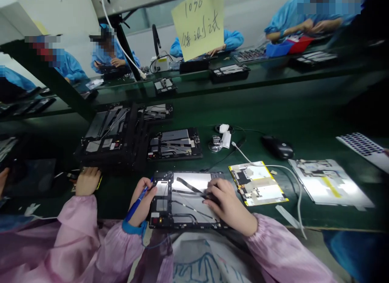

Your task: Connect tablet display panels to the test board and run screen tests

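Observation:
An opened tablet [194, 212] with its inner plates and cables exposed lies before me at the table's front edge. My left hand [141, 202] is closed around a blue pen [138, 204], its thumb and fingertips at the tablet's left edge. The wrist wears a blue band [133, 228] with a cord. Over the tablet's right half, my right hand [226, 202] has bent fingers pinching a black ribbon cable [191, 186]. The cable's near end is hidden under those fingers.
Opened tablets stand stacked [106, 129] at the back left, with another tablet [174, 143] nearer. To the right are a yellow-edged panel [258, 183], a white cable [293, 173], a black mouse [278, 147] and a silver panel [331, 183]. A co-worker's hand [88, 181] rests at left.

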The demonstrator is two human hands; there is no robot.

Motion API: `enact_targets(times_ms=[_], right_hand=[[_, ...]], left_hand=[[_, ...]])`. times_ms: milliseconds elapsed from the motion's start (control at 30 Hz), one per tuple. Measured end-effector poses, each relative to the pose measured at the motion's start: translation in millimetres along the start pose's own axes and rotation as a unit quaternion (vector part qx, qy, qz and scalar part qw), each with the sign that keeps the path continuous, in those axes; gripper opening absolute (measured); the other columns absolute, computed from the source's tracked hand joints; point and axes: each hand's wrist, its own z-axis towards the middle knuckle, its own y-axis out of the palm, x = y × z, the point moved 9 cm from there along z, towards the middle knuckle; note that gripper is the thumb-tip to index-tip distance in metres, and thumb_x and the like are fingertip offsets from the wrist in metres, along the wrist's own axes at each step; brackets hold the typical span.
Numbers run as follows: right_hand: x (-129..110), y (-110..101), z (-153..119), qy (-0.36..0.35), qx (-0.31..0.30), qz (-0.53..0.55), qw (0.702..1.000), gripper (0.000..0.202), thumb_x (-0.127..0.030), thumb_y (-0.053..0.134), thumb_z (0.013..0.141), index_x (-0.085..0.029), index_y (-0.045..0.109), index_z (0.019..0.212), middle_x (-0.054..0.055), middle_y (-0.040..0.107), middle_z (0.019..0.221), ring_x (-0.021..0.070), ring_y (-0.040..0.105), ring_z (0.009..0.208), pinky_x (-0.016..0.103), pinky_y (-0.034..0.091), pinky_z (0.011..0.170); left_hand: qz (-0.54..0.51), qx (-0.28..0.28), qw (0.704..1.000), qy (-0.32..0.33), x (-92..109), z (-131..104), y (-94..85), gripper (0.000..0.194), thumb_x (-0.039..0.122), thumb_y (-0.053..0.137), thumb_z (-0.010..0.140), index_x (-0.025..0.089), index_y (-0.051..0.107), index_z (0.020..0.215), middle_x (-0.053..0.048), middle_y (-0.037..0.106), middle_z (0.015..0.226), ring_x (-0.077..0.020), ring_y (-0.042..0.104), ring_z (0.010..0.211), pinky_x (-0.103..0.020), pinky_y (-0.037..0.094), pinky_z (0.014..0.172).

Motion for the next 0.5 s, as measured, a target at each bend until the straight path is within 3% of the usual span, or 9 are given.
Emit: enact_targets(times_ms=[133, 200, 300, 400, 433, 500], right_hand=[[-15, -20, 0, -0.076, -0.036, 0.092, 0.992, 0.003, -0.019, 0.056, 0.086, -0.02, 0.058, 0.085, 0.005, 0.063, 0.087, 0.0195, 0.059, 0.089, 0.051, 0.039, 0.103], [-26, -33, -1, -0.122, -0.088, 0.144, 0.978, 0.018, -0.01, 0.048, 0.084, -0.02, 0.061, 0.092, 0.005, 0.066, 0.09, 0.0179, 0.062, 0.093, 0.049, 0.036, 0.108], [-37, -54, -2, -0.159, -0.15, 0.161, 0.962, 0.048, 0.001, 0.036, 0.076, -0.021, 0.065, 0.107, 0.006, 0.07, 0.102, 0.0167, 0.063, 0.103, 0.041, 0.044, 0.106], [-34, -63, 1, -0.134, -0.173, 0.122, 0.968, 0.059, 0.002, 0.034, 0.073, -0.023, 0.066, 0.116, 0.007, 0.07, 0.107, 0.0183, 0.065, 0.103, 0.035, 0.054, 0.091], [-29, -64, 3, -0.109, -0.172, 0.108, 0.973, 0.058, -0.001, 0.035, 0.074, -0.023, 0.066, 0.118, 0.008, 0.071, 0.106, 0.0195, 0.066, 0.1, 0.034, 0.056, 0.086], [-15, -61, 8, -0.027, -0.157, 0.095, 0.983, 0.047, -0.01, 0.041, 0.081, -0.022, 0.068, 0.117, 0.009, 0.072, 0.103, 0.0215, 0.068, 0.091, 0.035, 0.057, 0.08]], left_hand=[[0.014, 0.045, 0.998, 0.048, 14, -6, -7.4, 0.031, 0.033, 0.069, 0.072, 0.02, 0.041, 0.076, 0.005, 0.042, 0.069, -0.0087, 0.04, 0.056, -0.02, 0.034, 0.054], [0.038, 0.076, 0.992, 0.089, 30, -11, -10.7, 0.031, 0.033, 0.069, 0.072, 0.021, 0.041, 0.076, 0.005, 0.044, 0.07, -0.0095, 0.042, 0.057, -0.021, 0.036, 0.055], [0.094, 0.133, 0.973, 0.165, 63, -21, -15.3, 0.031, 0.033, 0.067, 0.073, 0.021, 0.038, 0.074, 0.004, 0.046, 0.071, -0.0118, 0.047, 0.062, -0.024, 0.041, 0.06], [0.14, 0.2, 0.944, 0.222, 86, -33, -22.6, 0.035, 0.037, 0.065, 0.075, 0.022, 0.034, 0.072, 0.002, 0.048, 0.074, -0.017, 0.054, 0.073, -0.033, 0.048, 0.074], [0.143, 0.226, 0.936, 0.228, 88, -37, -27.2, 0.037, 0.04, 0.065, 0.075, 0.023, 0.032, 0.071, 0.001, 0.048, 0.074, -0.0197, 0.056, 0.078, -0.037, 0.049, 0.078], [0.12, 0.224, 0.946, 0.201, 79, -40, -32.2, 0.041, 0.046, 0.067, 0.072, 0.024, 0.032, 0.069, -0.001, 0.05, 0.074, -0.0259, 0.059, 0.089, -0.044, 0.051, 0.083]])
